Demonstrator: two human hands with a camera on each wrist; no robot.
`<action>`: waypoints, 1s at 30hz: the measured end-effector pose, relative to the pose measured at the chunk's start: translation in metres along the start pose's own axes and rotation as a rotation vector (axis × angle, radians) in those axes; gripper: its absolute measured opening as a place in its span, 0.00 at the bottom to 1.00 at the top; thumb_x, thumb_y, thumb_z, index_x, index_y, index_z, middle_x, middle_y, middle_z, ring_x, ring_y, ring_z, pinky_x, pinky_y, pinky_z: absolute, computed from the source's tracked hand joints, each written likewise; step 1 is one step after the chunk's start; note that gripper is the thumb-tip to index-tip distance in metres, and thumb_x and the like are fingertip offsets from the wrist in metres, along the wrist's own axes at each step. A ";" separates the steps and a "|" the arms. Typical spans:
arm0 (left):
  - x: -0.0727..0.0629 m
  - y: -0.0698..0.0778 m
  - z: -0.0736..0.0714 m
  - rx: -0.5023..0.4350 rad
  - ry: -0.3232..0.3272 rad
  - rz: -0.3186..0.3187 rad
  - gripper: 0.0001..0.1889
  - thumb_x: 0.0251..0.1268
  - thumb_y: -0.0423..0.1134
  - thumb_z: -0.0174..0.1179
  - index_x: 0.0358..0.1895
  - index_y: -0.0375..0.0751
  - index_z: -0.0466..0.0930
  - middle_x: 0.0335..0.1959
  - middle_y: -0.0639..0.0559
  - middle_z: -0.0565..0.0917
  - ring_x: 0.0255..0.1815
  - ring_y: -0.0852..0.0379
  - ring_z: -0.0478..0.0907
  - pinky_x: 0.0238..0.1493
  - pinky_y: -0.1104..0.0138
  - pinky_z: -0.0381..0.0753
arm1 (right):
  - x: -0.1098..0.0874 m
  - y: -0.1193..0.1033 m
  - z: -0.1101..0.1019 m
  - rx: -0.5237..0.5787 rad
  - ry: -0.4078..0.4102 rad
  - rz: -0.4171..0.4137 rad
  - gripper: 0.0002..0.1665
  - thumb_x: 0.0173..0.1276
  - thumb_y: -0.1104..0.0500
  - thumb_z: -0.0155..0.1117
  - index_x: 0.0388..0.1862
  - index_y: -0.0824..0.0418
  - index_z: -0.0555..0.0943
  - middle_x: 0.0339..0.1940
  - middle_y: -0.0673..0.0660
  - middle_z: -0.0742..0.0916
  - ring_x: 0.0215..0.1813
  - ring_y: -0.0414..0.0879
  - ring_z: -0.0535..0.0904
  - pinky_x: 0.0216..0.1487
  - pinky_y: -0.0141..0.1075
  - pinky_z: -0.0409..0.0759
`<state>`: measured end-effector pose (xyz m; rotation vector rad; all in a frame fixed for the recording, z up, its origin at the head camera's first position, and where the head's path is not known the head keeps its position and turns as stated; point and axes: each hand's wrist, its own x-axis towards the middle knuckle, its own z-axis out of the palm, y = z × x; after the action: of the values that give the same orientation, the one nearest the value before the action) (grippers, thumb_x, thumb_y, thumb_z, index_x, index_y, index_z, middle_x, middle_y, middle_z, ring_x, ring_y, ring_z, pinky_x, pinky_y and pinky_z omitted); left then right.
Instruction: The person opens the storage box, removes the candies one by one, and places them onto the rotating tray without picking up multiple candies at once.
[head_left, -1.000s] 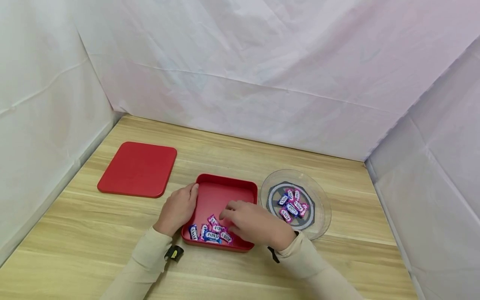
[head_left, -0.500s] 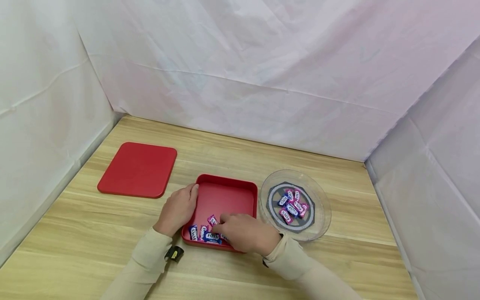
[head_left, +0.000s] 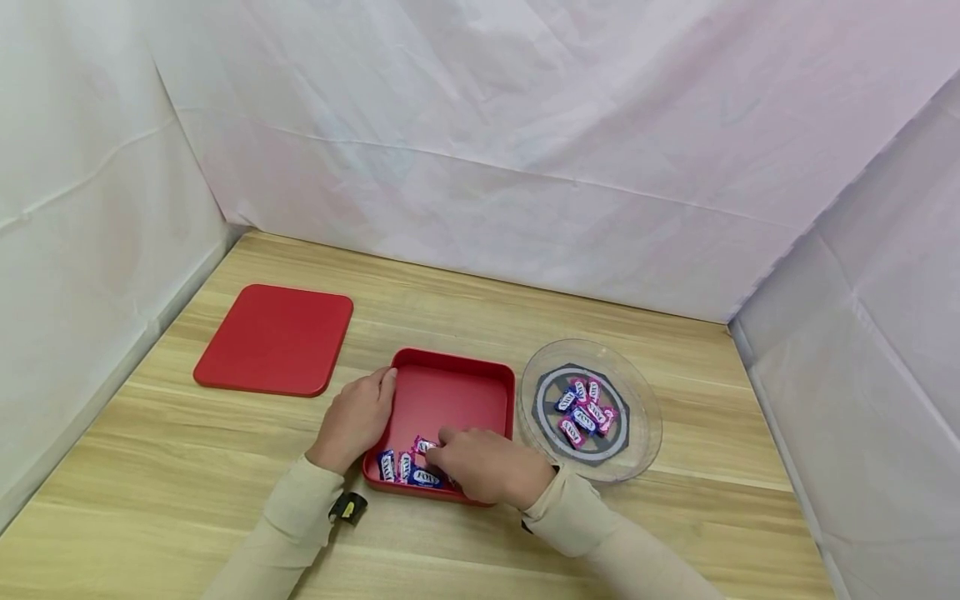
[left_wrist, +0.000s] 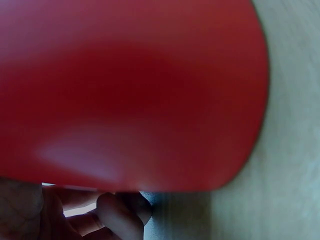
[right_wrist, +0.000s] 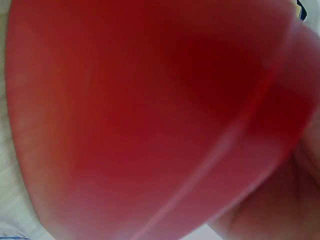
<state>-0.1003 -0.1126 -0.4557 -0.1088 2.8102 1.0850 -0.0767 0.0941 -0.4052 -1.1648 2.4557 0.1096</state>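
A shallow red square box (head_left: 450, 398) rests on the table with several pink and blue wrapped candies (head_left: 405, 467) along its near left side. My left hand (head_left: 356, 421) grips the box's left wall, thumb at the rim; in the left wrist view its curled fingers (left_wrist: 120, 216) show beneath the red wall (left_wrist: 130, 100). My right hand (head_left: 487, 465) reaches over the near right part of the box, fingertips down among the candies. Its palm hides some of them, and I cannot tell whether it pinches one. In the right wrist view, the red wall (right_wrist: 125, 115) covers most of the hand.
A clear round dish (head_left: 647, 417) with several similar candies (head_left: 585, 417) stands right beside the box. The flat red lid (head_left: 277, 340) lies at the left. White cloth walls (head_left: 480, 167) rise behind the wooden table (head_left: 450, 292) and at both sides.
My right hand has come down and left into the box, onto the candies, and some of these have shifted slightly. My left hand has stayed on the box wall.
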 end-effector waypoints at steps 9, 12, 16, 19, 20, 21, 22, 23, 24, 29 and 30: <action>0.000 0.000 0.000 -0.004 0.002 -0.001 0.27 0.91 0.49 0.41 0.74 0.32 0.76 0.67 0.33 0.84 0.70 0.31 0.81 0.70 0.37 0.80 | -0.001 0.000 0.001 0.016 -0.027 0.015 0.21 0.73 0.61 0.75 0.62 0.46 0.89 0.49 0.49 0.88 0.42 0.39 0.82 0.52 0.34 0.89; 0.000 0.000 0.000 -0.005 0.003 0.000 0.28 0.91 0.49 0.41 0.74 0.32 0.76 0.67 0.33 0.84 0.70 0.31 0.81 0.70 0.37 0.80 | -0.002 0.001 -0.001 0.025 -0.029 0.023 0.22 0.73 0.61 0.75 0.63 0.46 0.89 0.50 0.49 0.89 0.42 0.39 0.83 0.54 0.34 0.89; 0.000 -0.001 0.000 -0.004 0.006 0.001 0.28 0.91 0.49 0.41 0.75 0.32 0.76 0.67 0.33 0.84 0.69 0.31 0.81 0.70 0.37 0.80 | -0.005 0.002 -0.003 0.046 -0.021 0.026 0.21 0.73 0.63 0.74 0.62 0.47 0.90 0.46 0.49 0.88 0.40 0.38 0.82 0.51 0.33 0.89; 0.000 -0.001 0.001 -0.002 0.009 0.002 0.27 0.91 0.49 0.41 0.74 0.32 0.76 0.67 0.33 0.84 0.69 0.31 0.81 0.70 0.37 0.80 | -0.007 0.003 -0.005 0.055 -0.012 0.020 0.18 0.73 0.63 0.74 0.59 0.49 0.90 0.43 0.49 0.87 0.37 0.38 0.81 0.48 0.32 0.88; 0.000 -0.001 0.001 -0.001 0.010 0.003 0.27 0.91 0.49 0.41 0.74 0.32 0.76 0.67 0.33 0.84 0.69 0.31 0.81 0.70 0.37 0.80 | -0.007 0.003 -0.005 0.056 -0.009 0.019 0.17 0.74 0.63 0.74 0.58 0.49 0.90 0.42 0.49 0.87 0.37 0.38 0.80 0.47 0.32 0.88; 0.000 -0.001 0.001 -0.002 0.011 0.003 0.27 0.91 0.49 0.41 0.74 0.32 0.76 0.66 0.33 0.85 0.69 0.31 0.81 0.70 0.37 0.80 | -0.007 0.004 -0.005 0.056 -0.007 0.019 0.17 0.74 0.63 0.73 0.58 0.49 0.90 0.41 0.48 0.87 0.37 0.38 0.80 0.46 0.31 0.88; 0.000 -0.002 0.001 -0.001 0.013 0.004 0.27 0.91 0.49 0.41 0.74 0.32 0.77 0.66 0.33 0.85 0.69 0.31 0.81 0.69 0.37 0.80 | -0.007 0.004 -0.006 0.053 -0.006 0.020 0.17 0.73 0.63 0.74 0.57 0.49 0.90 0.41 0.48 0.86 0.36 0.38 0.80 0.46 0.31 0.88; 0.000 -0.002 0.001 -0.002 0.013 0.005 0.27 0.91 0.49 0.41 0.74 0.32 0.77 0.66 0.33 0.85 0.68 0.31 0.82 0.69 0.37 0.80 | -0.008 0.005 -0.006 0.054 -0.007 0.025 0.17 0.73 0.63 0.74 0.57 0.49 0.90 0.41 0.48 0.86 0.36 0.38 0.79 0.46 0.30 0.88; 0.000 -0.002 0.001 -0.002 0.014 0.006 0.27 0.91 0.49 0.41 0.74 0.32 0.77 0.66 0.33 0.85 0.68 0.31 0.82 0.69 0.37 0.80 | -0.008 0.005 -0.007 0.054 -0.007 0.029 0.16 0.73 0.63 0.74 0.57 0.49 0.90 0.41 0.48 0.86 0.35 0.38 0.79 0.45 0.30 0.87; 0.000 -0.001 0.001 -0.003 0.016 0.010 0.27 0.91 0.48 0.41 0.74 0.32 0.77 0.66 0.33 0.85 0.68 0.31 0.82 0.69 0.37 0.80 | -0.009 0.010 -0.008 0.053 0.000 0.045 0.15 0.73 0.61 0.75 0.56 0.50 0.89 0.40 0.48 0.85 0.34 0.38 0.78 0.45 0.29 0.88; 0.000 -0.002 0.001 -0.003 0.016 0.011 0.27 0.91 0.48 0.41 0.74 0.32 0.77 0.66 0.33 0.85 0.68 0.31 0.82 0.69 0.37 0.80 | -0.009 0.011 -0.009 0.056 0.003 0.046 0.15 0.73 0.61 0.75 0.56 0.50 0.89 0.39 0.48 0.85 0.35 0.38 0.78 0.45 0.29 0.88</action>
<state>-0.1003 -0.1131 -0.4573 -0.1029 2.8270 1.0952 -0.0827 0.1059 -0.3944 -1.0858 2.4729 0.0522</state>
